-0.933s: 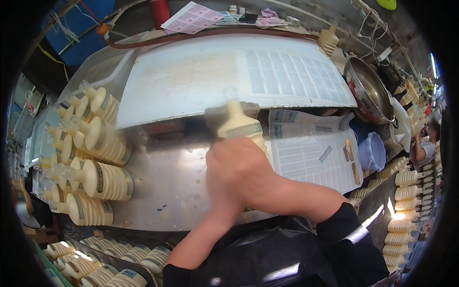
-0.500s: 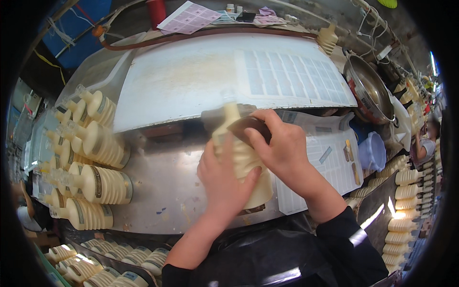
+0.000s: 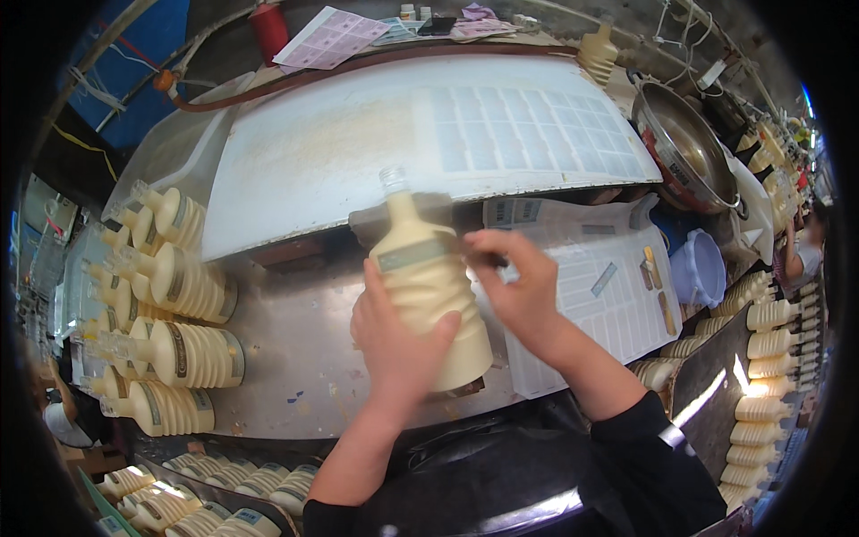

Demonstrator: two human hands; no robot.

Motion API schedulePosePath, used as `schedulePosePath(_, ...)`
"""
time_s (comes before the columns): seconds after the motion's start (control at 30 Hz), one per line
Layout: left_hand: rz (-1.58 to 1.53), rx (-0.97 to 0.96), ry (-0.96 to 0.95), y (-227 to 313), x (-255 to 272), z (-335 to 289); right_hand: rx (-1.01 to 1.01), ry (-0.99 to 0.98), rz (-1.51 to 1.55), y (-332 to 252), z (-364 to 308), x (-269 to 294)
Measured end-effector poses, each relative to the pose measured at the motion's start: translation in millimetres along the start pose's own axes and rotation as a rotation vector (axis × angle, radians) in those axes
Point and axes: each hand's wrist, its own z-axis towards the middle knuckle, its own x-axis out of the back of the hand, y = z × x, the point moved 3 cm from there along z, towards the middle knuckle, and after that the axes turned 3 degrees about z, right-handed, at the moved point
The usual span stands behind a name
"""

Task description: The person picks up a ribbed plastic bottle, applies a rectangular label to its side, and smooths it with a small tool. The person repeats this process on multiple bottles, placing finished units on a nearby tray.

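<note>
A cream, ribbed bottle (image 3: 431,291) with a clear glass neck lies tilted in the middle of the bench, neck pointing away from me. A greyish label band (image 3: 416,253) crosses its shoulder. My left hand (image 3: 394,336) grips the bottle's body, thumb on the near right side. Close against the bottle's right shoulder, my right hand (image 3: 528,291) pinches a dark brown flat scraper (image 3: 486,257), seen nearly edge-on and partly blurred. Behind the bottle's shoulder sits a dark grey block or pad (image 3: 362,217), mostly covered by it.
Several labelled cream bottles (image 3: 192,282) lie stacked at the left. A white board (image 3: 313,134) with a label sheet (image 3: 537,130) spans the back. To the right are another label sheet (image 3: 582,304), a lilac bucket (image 3: 698,268) and a metal pan (image 3: 684,148). More bottles (image 3: 771,340) line the right side.
My right hand has drawn the scraper off the bottle's front to its right side, uncovering the label band. The left hand's fingers have shifted to the bottle's left side. The view has shifted slightly.
</note>
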Motion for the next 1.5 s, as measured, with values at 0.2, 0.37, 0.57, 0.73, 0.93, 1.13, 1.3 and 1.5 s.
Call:
schedulePosePath(0.2, 0.022, 0.01, 0.017, -1.0, -1.1, -1.2, 0.478, -0.024, -0.122, -34.1, -2.0, -3.7)
schedulePosePath(0.37, 0.007, -0.027, 0.062, 1.0, -3.2, 3.3, 0.663, -0.101, -0.253, -66.2, 6.7, -22.5)
schedulePosePath(0.57, 0.111, -0.15, 0.158, -17.5, -24.4, 4.0, 0.632, -0.284, -0.468, -92.5, 14.9, -67.6)
schedulePosePath(0.73, 0.036, 0.028, -0.028, 17.4, 8.1, 17.7, 0.532, -0.326, -0.391, -90.9, 14.3, -85.5)
schedulePosePath(0.93, 0.109, -0.137, 0.0, 4.9, 9.3, -1.3, 0.034, -0.117, -0.337, -48.3, 26.7, -19.1)
schedulePosePath(1.13, 0.082, -0.097, -0.032, 6.6, 3.7, -0.7, -0.313, -0.012, -0.097, 12.5, 2.9, 9.3)
schedulePosePath(1.3, 0.062, -0.002, -0.039, 6.1, 5.0, 1.4, -0.464, -0.002, 0.42, 31.2, 18.7, 8.1)
schedulePosePath(1.5, -0.01, 0.034, -0.049, -1.3, -1.7, 2.9, -0.55, -0.164, 0.217, 7.5, 15.4, -13.6)
